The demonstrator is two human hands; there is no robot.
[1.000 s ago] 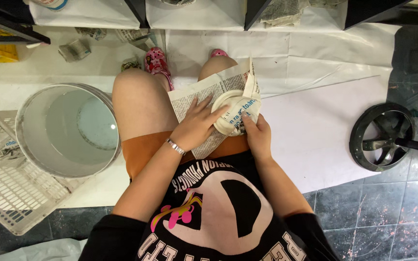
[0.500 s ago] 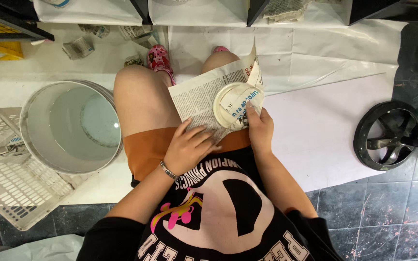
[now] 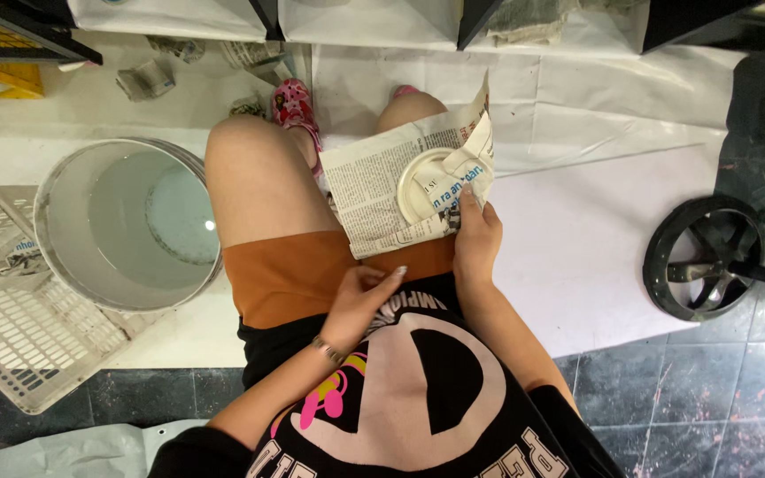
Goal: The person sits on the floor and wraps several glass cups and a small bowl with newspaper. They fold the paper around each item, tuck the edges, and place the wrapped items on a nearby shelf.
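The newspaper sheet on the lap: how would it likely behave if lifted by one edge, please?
The newspaper sheet probably flops: its upper corner already curls over the round white dish. Likely light and tearable, with ragged edges. Only the right hand pins it, so the dish might slide out.

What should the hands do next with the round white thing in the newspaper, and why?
Probably bring the left hand back to fold the loose near edge of the newspaper over the round white piece. The piece still shows uncovered, only the right hand pins the paper, and the left hand touches neither.
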